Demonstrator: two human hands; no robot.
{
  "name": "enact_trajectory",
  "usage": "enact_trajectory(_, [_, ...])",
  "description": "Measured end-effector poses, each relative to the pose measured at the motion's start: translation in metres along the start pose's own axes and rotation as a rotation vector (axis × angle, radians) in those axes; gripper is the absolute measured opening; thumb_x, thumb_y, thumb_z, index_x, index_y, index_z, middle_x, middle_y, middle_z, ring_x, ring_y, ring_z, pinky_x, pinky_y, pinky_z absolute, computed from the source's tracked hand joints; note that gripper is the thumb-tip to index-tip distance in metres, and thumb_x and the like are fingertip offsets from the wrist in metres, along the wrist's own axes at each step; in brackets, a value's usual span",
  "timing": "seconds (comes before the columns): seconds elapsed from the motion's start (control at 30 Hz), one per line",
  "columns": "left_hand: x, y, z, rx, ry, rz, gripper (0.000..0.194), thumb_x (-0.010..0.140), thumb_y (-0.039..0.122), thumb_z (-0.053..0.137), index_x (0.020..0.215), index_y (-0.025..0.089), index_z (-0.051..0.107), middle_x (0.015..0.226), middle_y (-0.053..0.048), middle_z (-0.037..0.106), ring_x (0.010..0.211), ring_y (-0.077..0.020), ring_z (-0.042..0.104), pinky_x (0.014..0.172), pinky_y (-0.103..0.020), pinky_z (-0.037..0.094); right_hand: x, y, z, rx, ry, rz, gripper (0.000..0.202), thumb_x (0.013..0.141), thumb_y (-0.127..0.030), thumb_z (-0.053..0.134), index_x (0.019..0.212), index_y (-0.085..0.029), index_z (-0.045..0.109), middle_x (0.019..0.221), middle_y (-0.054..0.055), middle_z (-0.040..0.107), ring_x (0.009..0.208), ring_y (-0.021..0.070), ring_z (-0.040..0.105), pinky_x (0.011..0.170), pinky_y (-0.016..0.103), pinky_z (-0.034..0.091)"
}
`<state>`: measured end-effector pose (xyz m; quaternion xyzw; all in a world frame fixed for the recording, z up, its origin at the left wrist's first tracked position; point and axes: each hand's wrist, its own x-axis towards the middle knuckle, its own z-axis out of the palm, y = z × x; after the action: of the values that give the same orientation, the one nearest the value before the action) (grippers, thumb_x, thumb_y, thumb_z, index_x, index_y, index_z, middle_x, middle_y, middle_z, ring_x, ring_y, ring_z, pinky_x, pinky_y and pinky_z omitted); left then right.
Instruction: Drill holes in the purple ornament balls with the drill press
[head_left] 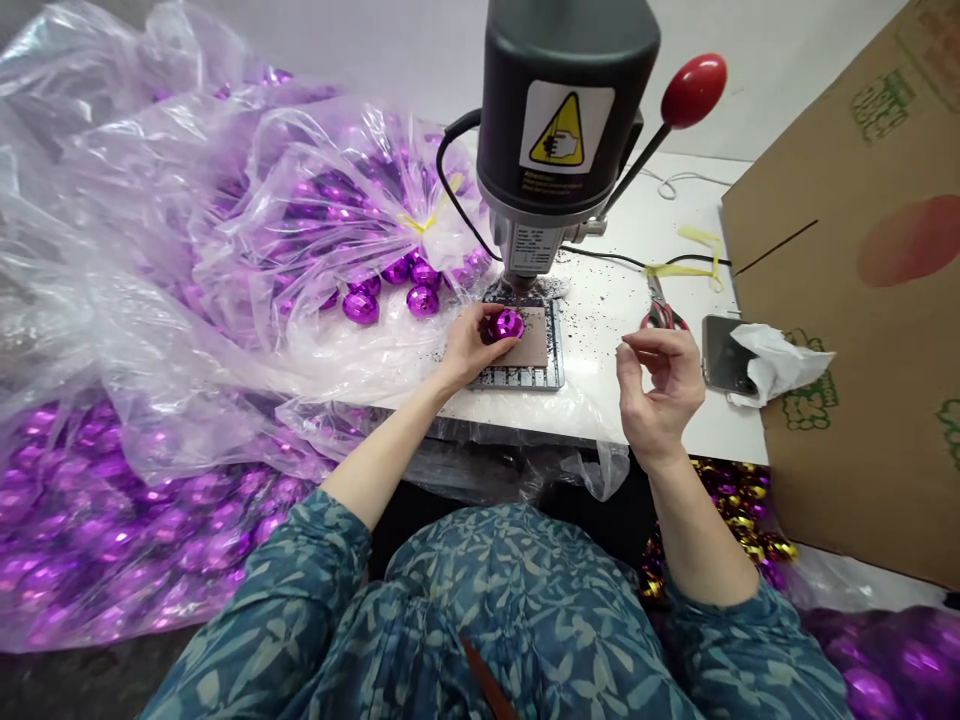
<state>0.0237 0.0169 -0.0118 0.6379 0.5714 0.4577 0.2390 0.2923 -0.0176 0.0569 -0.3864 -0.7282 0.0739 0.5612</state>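
My left hand (471, 348) grips a shiny purple faceted ball (508, 325) between thumb and fingers. The ball sits on a tan board (532, 345) over the slotted metal base (553, 378) of a bench drill press (559, 150), right below its head. To the right, my right hand (661, 390) is raised over the table edge, fingers curled and thumb close to the index fingertip; what it pinches, if anything, is too small to tell. Red-handled scissors (660, 312) lie just behind it. The press's red-knobbed lever (694, 90) points up and right.
Several loose purple balls (422, 300) lie left of the press, beside a tied clear plastic bag (300, 200) full of them. Dark shavings dot the white table (600, 300). A phone (726, 350) with crumpled tissue (780, 362) lies near a large cardboard box (847, 250) at right.
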Motion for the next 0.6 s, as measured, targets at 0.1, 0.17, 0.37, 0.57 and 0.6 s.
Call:
enact_trajectory(0.1, [0.001, -0.004, 0.004, 0.051, -0.029, 0.163, 0.049, 0.088, 0.028, 0.088, 0.132, 0.022, 0.067, 0.127, -0.011, 0.075, 0.12, -0.0298, 0.072, 0.104, -0.045, 0.061, -0.025, -0.001, 0.0, 0.04, -0.165, -0.093, 0.019, 0.103, -0.03, 0.059, 0.116, -0.016, 0.06, 0.103, 0.004, 0.065, 0.096, 0.0077, 0.064, 0.082, 0.023, 0.06])
enact_trajectory(0.17, [0.001, -0.011, 0.008, 0.016, -0.052, 0.193, 0.053, 0.091, 0.029, 0.085, 0.138, 0.022, 0.062, 0.133, -0.012, 0.074, 0.125, -0.0307, 0.072, 0.109, -0.047, 0.06, -0.059, -0.007, 0.005, 0.077, -0.403, -0.154, 0.029, 0.104, -0.04, 0.061, 0.114, -0.012, 0.062, 0.1, 0.003, 0.066, 0.093, 0.007, 0.063, 0.083, 0.023, 0.06])
enact_trajectory(0.37, [-0.001, -0.037, 0.018, -0.144, -0.024, 0.152, 0.067, 0.09, 0.05, 0.089, 0.141, 0.026, 0.053, 0.134, -0.013, 0.07, 0.13, -0.032, 0.071, 0.116, -0.055, 0.058, -0.161, -0.018, 0.038, -0.07, -1.273, -0.038, 0.048, 0.101, -0.053, 0.064, 0.128, -0.013, 0.066, 0.124, 0.009, 0.07, 0.114, 0.0134, 0.068, 0.104, 0.035, 0.064])
enact_trajectory(0.57, [0.001, -0.045, 0.021, -0.236, -0.027, 0.164, 0.065, 0.088, 0.054, 0.091, 0.136, 0.027, 0.056, 0.129, -0.01, 0.07, 0.132, -0.0326, 0.069, 0.119, -0.055, 0.057, -0.182, 0.008, 0.06, -0.424, -1.701, 0.282, 0.057, 0.1, -0.053, 0.065, 0.142, -0.015, 0.061, 0.144, 0.013, 0.063, 0.136, 0.0208, 0.063, 0.12, 0.047, 0.059])
enact_trajectory(0.6, [0.001, -0.046, 0.022, -0.239, -0.03, 0.167, 0.065, 0.088, 0.053, 0.09, 0.137, 0.027, 0.056, 0.129, -0.01, 0.069, 0.134, -0.0331, 0.068, 0.119, -0.056, 0.057, -0.181, 0.009, 0.061, -0.438, -1.747, 0.309, 0.056, 0.1, -0.053, 0.065, 0.141, -0.014, 0.062, 0.142, 0.013, 0.064, 0.134, 0.0201, 0.064, 0.118, 0.046, 0.06])
